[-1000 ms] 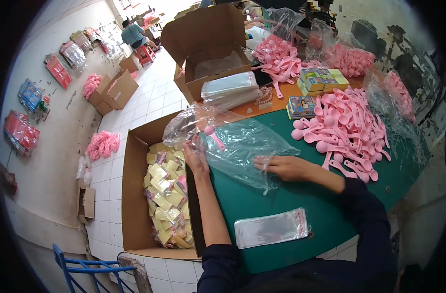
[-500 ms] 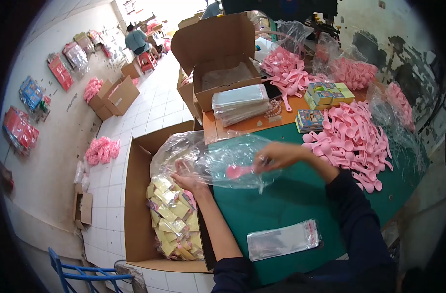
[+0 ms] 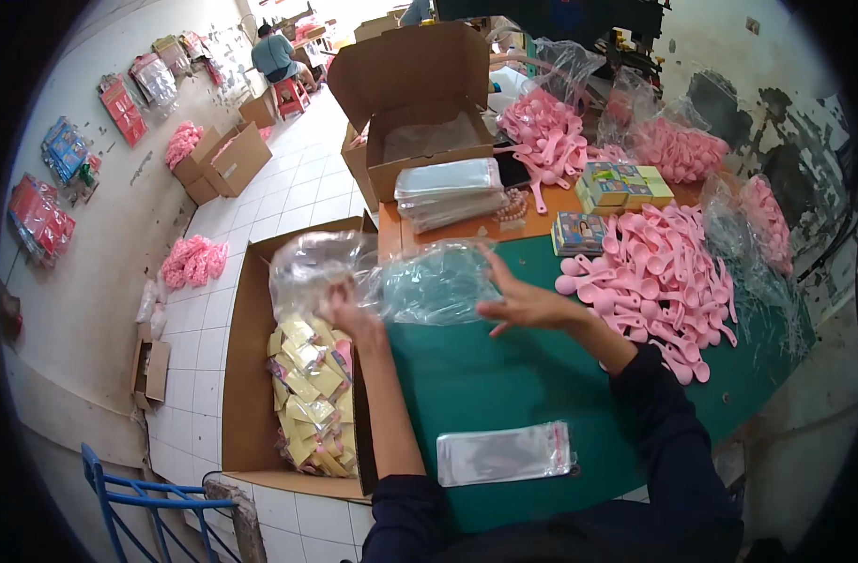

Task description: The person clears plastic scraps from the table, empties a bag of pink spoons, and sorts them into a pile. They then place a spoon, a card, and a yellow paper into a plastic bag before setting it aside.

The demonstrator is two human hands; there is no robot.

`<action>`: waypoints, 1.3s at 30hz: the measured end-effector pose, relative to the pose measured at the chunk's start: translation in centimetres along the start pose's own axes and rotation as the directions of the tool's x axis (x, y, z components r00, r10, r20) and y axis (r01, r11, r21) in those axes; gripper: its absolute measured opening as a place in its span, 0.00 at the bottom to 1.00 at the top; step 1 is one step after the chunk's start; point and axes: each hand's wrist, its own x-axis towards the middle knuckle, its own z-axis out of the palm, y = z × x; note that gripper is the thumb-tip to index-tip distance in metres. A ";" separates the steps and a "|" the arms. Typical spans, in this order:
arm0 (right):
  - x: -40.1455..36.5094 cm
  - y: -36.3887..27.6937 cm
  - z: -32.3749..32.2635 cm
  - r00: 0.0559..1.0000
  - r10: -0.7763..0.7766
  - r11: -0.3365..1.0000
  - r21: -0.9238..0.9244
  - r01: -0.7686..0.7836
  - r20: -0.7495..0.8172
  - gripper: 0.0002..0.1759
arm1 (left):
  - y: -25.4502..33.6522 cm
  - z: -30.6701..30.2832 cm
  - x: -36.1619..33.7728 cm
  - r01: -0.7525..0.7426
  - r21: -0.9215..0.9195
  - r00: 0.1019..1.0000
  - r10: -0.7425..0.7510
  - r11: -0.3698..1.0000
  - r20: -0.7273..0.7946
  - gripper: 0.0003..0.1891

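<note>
A large clear plastic bag [image 3: 434, 286] lies across the left edge of the green table top [image 3: 513, 380] and over the open cardboard box [image 3: 244, 366]. My left hand [image 3: 351, 314], smeared by motion, is at the bag over the box. Spread fingers show on my right hand [image 3: 528, 300], which holds nothing beside the bag's right end. Below my left hand, the box holds many small packets [image 3: 312, 394] with yellow cards and bits of pink. A stack of clear plastic sleeves [image 3: 504, 455] lies flat near my body.
Pink spoons [image 3: 668, 272] are heaped on the right, beside small stacks of cards [image 3: 579, 232]. Farther back stand more clear sleeves [image 3: 452, 188] and an open carton [image 3: 429, 136]. A blue metal frame [image 3: 152, 502] is at lower left. A person [image 3: 274, 58] sits far off.
The pink spoon has left my right hand, whose fingers have opened. My left hand has shifted slightly left and up with the bag's near part. The view has moved a little.
</note>
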 end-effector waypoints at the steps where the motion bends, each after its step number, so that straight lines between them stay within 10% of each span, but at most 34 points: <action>1: 0.0 -0.6 1.0 0.991 -0.081 0.993 0.075 0.089 -0.104 0.57 | -1.5 -0.4 0.2 -0.101 0.113 0.955 0.064 0.989 0.289 0.07; 3: -0.9 -2.2 1.9 0.933 -0.257 0.964 0.004 0.266 -0.251 0.50 | -0.3 1.3 -5.2 -0.505 0.546 0.783 0.088 0.668 0.616 0.08; 4: -1.6 -2.8 1.9 0.887 -0.361 0.932 -0.138 0.335 -0.289 0.47 | -0.4 0.5 -6.3 -0.734 0.426 0.499 -0.007 0.529 0.867 0.08; 5: -2.0 -3.3 0.5 0.843 -0.499 0.811 -0.451 0.372 -0.202 0.41 | 1.8 1.9 -10.1 -0.596 0.495 0.353 -0.348 0.632 0.869 0.15; 6: -2.9 -3.5 -0.3 0.800 -0.597 0.595 -0.706 0.384 -0.068 0.36 | 2.6 1.8 -12.3 -0.681 0.369 0.182 -0.342 0.632 0.922 0.18; 7: -4.4 -3.7 0.1 0.811 -0.553 0.766 -0.501 0.403 -0.193 0.21 | 3.2 1.4 -13.8 -0.738 0.229 0.007 -0.332 0.634 0.943 0.22; 9: -8.0 -4.1 -2.1 0.746 -0.615 0.040 -0.934 0.354 0.256 0.19 | 5.9 0.7 -14.9 -0.752 0.117 -0.154 -0.345 0.649 0.926 0.25; 10: -9.5 -4.1 -3.3 0.564 -0.658 -0.396 -0.866 0.304 0.499 0.20 | 7.4 0.2 -15.1 -0.750 0.061 -0.233 -0.349 0.659 0.908 0.26; 11: -10.5 -2.8 -6.6 0.476 -0.671 -0.532 -0.816 0.225 0.569 0.25 | 9.1 -0.4 -15.2 -0.769 0.136 -0.196 -0.432 0.625 0.880 0.26; 15: -16.9 -2.1 -22.6 0.776 -0.630 -0.084 -0.989 -0.122 -0.042 0.24 | 15.0 -4.6 -12.9 -0.776 0.477 0.100 -0.666 0.413 0.739 0.23; 20: -25.3 -2.3 -36.7 0.692 -0.383 0.164 -0.782 -0.601 -0.612 0.23 | 16.8 -11.3 -12.0 -0.770 0.624 0.429 -0.613 0.135 0.663 0.20; 26: -21.8 -3.9 -34.3 0.712 -0.439 0.272 -0.836 -0.476 -0.548 0.22 | 14.6 -10.8 -14.8 -0.783 0.600 0.355 -0.674 0.164 0.648 0.19; 30: -15.9 -0.4 -20.9 0.866 -0.247 0.576 -0.785 -0.230 -0.435 0.19 | 10.9 -9.3 -16.8 -0.848 0.384 0.072 -0.637 0.366 0.768 0.17; 32: -13.3 1.0 -14.5 0.968 -0.165 0.560 -0.826 -0.067 -0.190 0.16 | 8.9 -9.0 -17.2 -0.857 0.321 -0.014 -0.641 0.403 0.767 0.18; 39: -11.0 5.5 -6.7 0.931 -0.282 0.398 -0.911 -0.108 -0.234 0.21 | 5.0 -9.4 -17.7 -0.896 0.155 -0.192 -0.680 0.415 0.707 0.20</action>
